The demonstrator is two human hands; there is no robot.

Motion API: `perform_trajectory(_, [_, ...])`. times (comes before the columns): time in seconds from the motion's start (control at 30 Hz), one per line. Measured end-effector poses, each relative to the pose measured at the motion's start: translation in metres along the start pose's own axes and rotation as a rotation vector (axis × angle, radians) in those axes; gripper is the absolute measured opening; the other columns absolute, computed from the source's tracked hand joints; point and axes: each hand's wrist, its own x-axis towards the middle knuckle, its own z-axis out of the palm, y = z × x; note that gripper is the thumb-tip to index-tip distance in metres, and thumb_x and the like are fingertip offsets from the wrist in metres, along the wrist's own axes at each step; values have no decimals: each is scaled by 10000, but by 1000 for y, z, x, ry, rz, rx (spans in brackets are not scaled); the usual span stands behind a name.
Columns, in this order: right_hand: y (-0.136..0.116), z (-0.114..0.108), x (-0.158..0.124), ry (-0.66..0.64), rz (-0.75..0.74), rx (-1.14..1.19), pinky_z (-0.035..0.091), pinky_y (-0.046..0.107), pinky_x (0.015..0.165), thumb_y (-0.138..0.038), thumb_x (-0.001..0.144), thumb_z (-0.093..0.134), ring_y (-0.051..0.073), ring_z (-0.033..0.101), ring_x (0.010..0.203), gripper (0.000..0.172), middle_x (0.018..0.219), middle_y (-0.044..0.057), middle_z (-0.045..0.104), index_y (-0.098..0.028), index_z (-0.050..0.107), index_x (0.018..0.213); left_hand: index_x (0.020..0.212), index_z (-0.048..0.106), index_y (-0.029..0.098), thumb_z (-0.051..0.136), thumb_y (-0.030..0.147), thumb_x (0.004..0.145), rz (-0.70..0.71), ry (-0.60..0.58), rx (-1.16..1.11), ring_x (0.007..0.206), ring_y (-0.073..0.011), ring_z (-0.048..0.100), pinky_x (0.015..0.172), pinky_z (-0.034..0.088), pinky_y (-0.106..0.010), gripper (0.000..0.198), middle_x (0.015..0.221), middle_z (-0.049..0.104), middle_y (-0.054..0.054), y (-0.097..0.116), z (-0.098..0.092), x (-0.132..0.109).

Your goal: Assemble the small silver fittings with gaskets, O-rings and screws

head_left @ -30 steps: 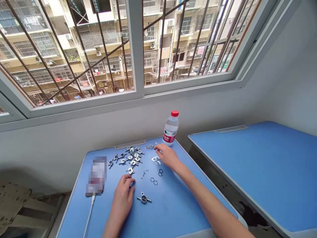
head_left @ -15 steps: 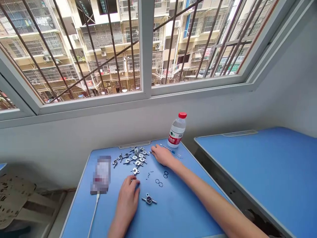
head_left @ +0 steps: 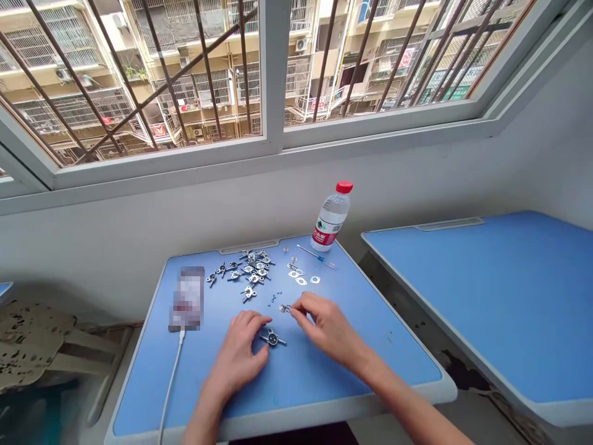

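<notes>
My left hand [head_left: 238,349] rests on the blue table with thumb and fingers apart, curved around the left end of a metal housing [head_left: 273,338] with a round dark centre and two side stubs. Whether it touches the housing I cannot tell. Just beyond, my right hand [head_left: 324,321] pinches a small shiny metal piece [head_left: 284,308] with a round end; its exact kind is too small to make out. Tiny screw-like bits [head_left: 273,298] lie beside that piece. Farther back sits a pile of similar metal housings [head_left: 252,266], and flat oval metal plates [head_left: 301,281] lie to its right.
A water bottle [head_left: 330,222] with a red cap stands at the back right, near a blue pen [head_left: 317,256]. At the left lies a phone [head_left: 188,300] with a white cable [head_left: 171,377]. A second blue table [head_left: 486,290] is on the right, across a gap.
My right hand has come back from the far plates toward me, now with a small metal piece. My left hand has moved closer around the single housing. The view has tilted down.
</notes>
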Motion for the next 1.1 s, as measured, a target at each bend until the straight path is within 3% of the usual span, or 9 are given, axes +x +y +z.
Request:
perform_trajectory(0.1, [-10,24,-30,-13,-25,-46,371,257,543,-205,922,451,139,541,578,223,701,16,593,-209,553,724,1137,592,237,511,75,779,7,-52,16,1031,-240,549,927,450,-395,402,1070,624,-53,2,3,-1])
perform_trajectory(0.23, [-12,49,-42,6,-89,-245,318,270,529,-164,913,414,143,540,553,219,711,23,593,-205,539,738,1053,614,227,513,82,819,26,-53,49,969,-225,552,883,452,-371,293,1000,628,-43,0,6,0])
perform_trajectory(0.37, [-14,59,-40,21,-112,-387,256,290,501,-148,903,403,138,516,501,226,694,20,582,-201,539,731,1020,618,217,514,97,854,12,-68,59,942,-220,543,859,450,-364,230,973,622,-42,0,6,0])
perform_trajectory(0.57, [-24,64,-44,-29,-82,-423,241,296,492,-161,911,432,135,532,495,212,686,19,601,-204,549,740,1008,636,231,488,123,885,7,-74,85,927,-230,542,837,449,-376,221,960,620,-50,1,5,0])
perform_trajectory(0.7, [-17,48,-39,-78,-10,-295,327,278,536,-258,936,506,158,590,587,181,728,20,644,-213,563,770,978,647,234,523,154,880,9,-62,96,911,-237,558,822,454,-376,176,940,632,-51,-2,5,2])
perform_trajectory(0.83, [16,8,-14,-55,141,-190,402,279,603,-251,916,495,173,614,680,175,789,29,666,-224,584,767,994,646,235,497,102,833,3,-47,50,918,-238,568,833,458,-383,257,958,642,-56,-3,4,3])
perform_trajectory(0.93, [42,-19,6,-106,244,-196,434,287,649,-222,873,482,181,626,756,143,876,22,672,-232,617,826,1019,635,227,435,36,755,-30,-45,28,942,-235,580,855,463,-387,382,979,645,-56,-3,2,3])
perform_trajectory(1.1, [57,-23,20,-178,243,-185,434,289,672,-211,831,555,181,618,769,128,906,23,665,-234,648,916,1026,631,216,400,33,710,-77,-41,10,931,-229,593,852,480,-382,433,947,648,-49,-2,-2,2])
